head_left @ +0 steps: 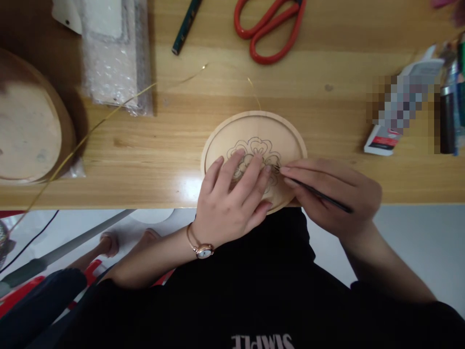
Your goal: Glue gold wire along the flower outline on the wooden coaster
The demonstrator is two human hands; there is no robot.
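A round wooden plate (254, 121) with a raised rim lies at the table's front edge, slightly overhanging it. Dark flower outlines (258, 145) are drawn on its face. My left hand (232, 198) rests on the plate with fingers apart, covering part of the drawing. In my right hand (330, 189) is a pair of slim black tweezers (323, 195), pinched like a pen. Their tip meets the drawing beside my left fingertips; fine detail there is too small to make out. Thin gold wire (254, 92) arches behind the plate.
Further along, the gold wire runs left past a bubble-wrapped package (112, 63) and a round wooden piece (29, 121). Red-handled scissors (269, 34) and a dark green pencil (186, 26) lie at the back. A white glue tube (381, 138) and brushes (448, 116) are right.
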